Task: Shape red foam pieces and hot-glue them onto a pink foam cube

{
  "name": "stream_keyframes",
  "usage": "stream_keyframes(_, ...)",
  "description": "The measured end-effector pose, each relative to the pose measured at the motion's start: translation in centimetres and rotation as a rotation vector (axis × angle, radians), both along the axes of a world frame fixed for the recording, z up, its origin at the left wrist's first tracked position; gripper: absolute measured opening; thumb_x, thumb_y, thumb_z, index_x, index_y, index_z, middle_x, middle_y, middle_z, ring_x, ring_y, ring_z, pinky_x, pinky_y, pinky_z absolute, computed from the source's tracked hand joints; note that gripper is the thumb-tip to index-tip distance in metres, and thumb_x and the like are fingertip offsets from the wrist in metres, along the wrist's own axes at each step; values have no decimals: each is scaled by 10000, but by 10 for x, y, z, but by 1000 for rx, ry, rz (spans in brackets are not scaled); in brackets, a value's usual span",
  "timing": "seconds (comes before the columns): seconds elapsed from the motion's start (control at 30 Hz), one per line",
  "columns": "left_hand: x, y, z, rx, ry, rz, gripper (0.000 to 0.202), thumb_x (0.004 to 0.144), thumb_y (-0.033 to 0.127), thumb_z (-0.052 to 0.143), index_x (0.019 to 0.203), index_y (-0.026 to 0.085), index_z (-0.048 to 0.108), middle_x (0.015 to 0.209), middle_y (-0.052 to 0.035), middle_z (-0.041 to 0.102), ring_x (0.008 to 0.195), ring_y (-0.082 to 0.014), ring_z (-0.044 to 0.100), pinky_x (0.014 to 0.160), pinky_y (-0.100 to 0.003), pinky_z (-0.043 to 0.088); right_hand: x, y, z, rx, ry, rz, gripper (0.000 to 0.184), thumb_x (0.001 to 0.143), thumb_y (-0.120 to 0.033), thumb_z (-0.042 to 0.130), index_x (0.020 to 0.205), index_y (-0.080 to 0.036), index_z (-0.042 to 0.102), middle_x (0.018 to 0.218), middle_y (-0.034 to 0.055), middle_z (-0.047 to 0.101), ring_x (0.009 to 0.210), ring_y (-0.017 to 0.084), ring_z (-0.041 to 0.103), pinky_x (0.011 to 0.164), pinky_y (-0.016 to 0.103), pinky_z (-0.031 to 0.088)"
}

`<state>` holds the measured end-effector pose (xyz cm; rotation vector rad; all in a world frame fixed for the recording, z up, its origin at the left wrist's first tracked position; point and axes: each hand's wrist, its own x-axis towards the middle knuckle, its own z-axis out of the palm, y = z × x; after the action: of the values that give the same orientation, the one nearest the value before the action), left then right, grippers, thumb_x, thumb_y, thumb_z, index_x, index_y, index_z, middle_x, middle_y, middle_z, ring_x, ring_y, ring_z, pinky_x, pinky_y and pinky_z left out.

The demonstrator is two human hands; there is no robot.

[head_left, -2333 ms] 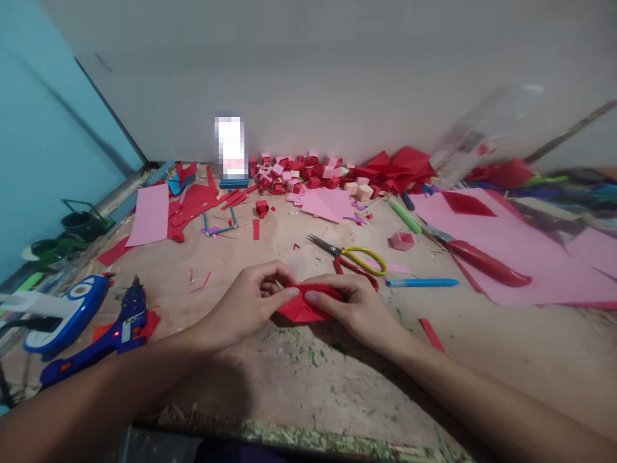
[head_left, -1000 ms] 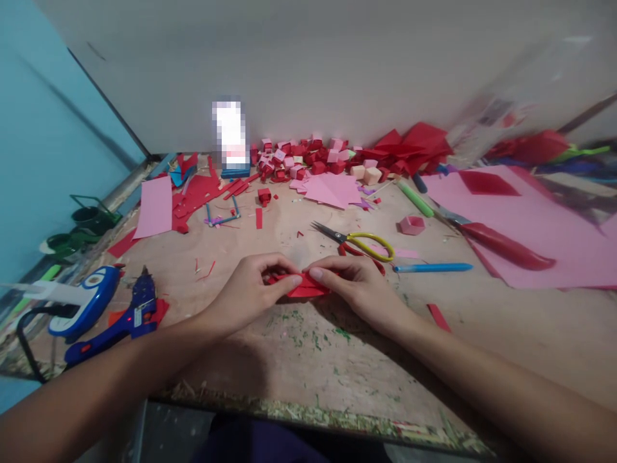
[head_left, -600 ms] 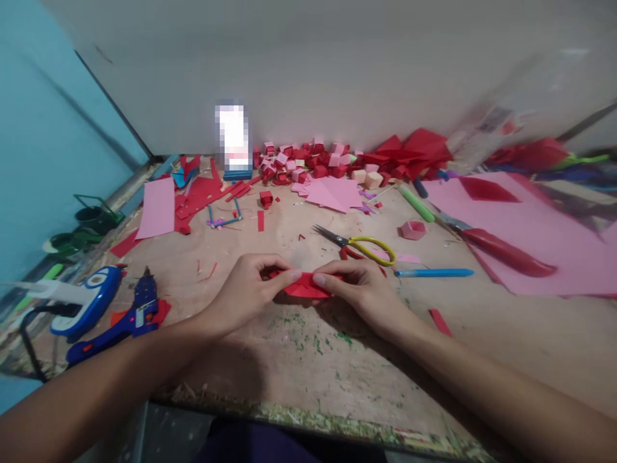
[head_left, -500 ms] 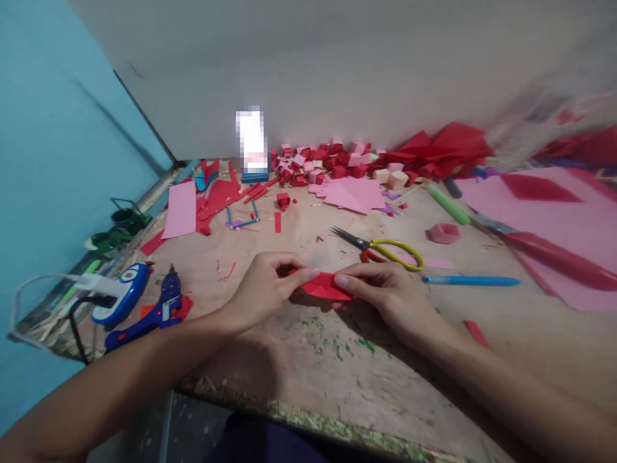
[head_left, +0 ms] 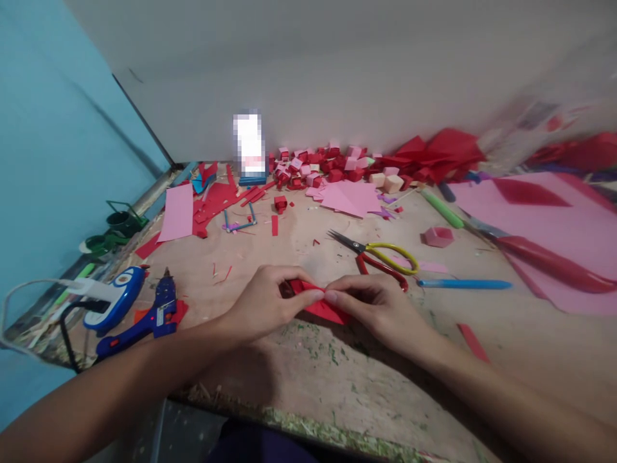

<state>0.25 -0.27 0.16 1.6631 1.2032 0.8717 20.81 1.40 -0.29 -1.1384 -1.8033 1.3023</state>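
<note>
A folded piece of red paper (head_left: 325, 308) lies low over the wooden tabletop (head_left: 299, 379), held between both hands. My left hand (head_left: 265, 302) pinches its left end, thumb and fingers closed on it. My right hand (head_left: 380, 308) pinches the paper from the right, thumb tip almost meeting the left thumb. Most of the paper is hidden under the fingers. Just behind my right hand lie scissors with yellow and red handles (head_left: 380, 257).
A blue glue gun (head_left: 144, 318) and a blue-white tool (head_left: 113, 299) lie at the left. Behind are a blue pen (head_left: 463, 283), a small pink paper box (head_left: 438, 236), large red-handled scissors (head_left: 544, 260) on pink sheets (head_left: 554, 218), and several small red and pink cubes (head_left: 328, 170) by the wall.
The two thumbs have come closer together on the red paper, which is folded smaller. The camera has shifted, so the table appears moved to the right.
</note>
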Motion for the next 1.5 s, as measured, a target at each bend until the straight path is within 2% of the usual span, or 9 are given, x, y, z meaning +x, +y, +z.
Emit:
stream_keyframes(0.17,1,1,0,-72,-119,5,132,857,284,755,816,159,759,775,-26,753,706,-151,663,653,-243,504,-2,-3,0,-2,-3,-24,227,877,-358,696,788,-184,811,728,51,756,640,174,631,575,283,468)
stream_keyframes(0.3,3,4,-2,-174,-298,35,262,774,359,844,850,144,715,815,-42,756,729,-178,697,676,-271,530,-5,-4,5,14,56,-197,199,853,-344,700,762,-194,793,739,42,754,673,177,646,614,281,502)
stream_keyframes(0.37,3,4,-4,-179,-269,38,262,793,366,823,810,133,706,798,-53,752,715,-183,696,672,-282,529,-6,-4,7,-16,100,-267,194,839,-348,710,747,-194,784,715,34,736,652,170,634,590,276,499)
stream_keyframes(0.5,2,2,-5,-67,-147,57,191,866,312,748,793,136,741,801,-52,762,729,-171,690,701,-277,523,-7,-5,6,-83,145,-226,170,803,-354,756,760,-192,789,701,35,730,621,163,623,569,283,500)
stream_keyframes(0.67,0,1,-2,-45,-134,97,194,889,295,725,768,145,740,774,-43,765,709,-170,699,684,-271,524,-10,-8,0,13,174,-323,138,791,-274,793,907,-200,806,876,48,796,754,174,717,690,291,568)
stream_keyframes(0.87,1,1,1,-69,-242,73,188,858,274,754,730,143,710,771,-38,743,701,-164,692,664,-262,545,-8,-12,-5,91,218,-220,139,809,-200,772,944,-214,802,869,38,811,776,177,755,729,306,608)
stream_keyframes(1.0,2,0,2,-133,-352,12,126,818,234,782,781,143,703,832,-41,744,750,-184,723,718,-291,592,-6,-10,-7,83,262,-274,193,812,-191,764,1004,-214,774,923,44,809,842,186,765,773,319,610)
stream_keyframes(1.2,3,2,-2,-161,-420,1,105,833,221,763,834,142,693,909,-50,737,800,-192,735,758,-310,615,-7,-11,-6,246,113,-269,66,868,-199,714,886,-204,778,867,43,791,794,178,741,747,311,595)
stream_keyframes(1.5,0,3,-8,-119,-374,46,123,848,249,746,845,152,671,824,-19,708,745,-171,723,734,-296,604,-11,-10,-9,72,105,-174,267,847,-259,763,1110,-214,772,1038,75,810,853,227,778,772,354,611)
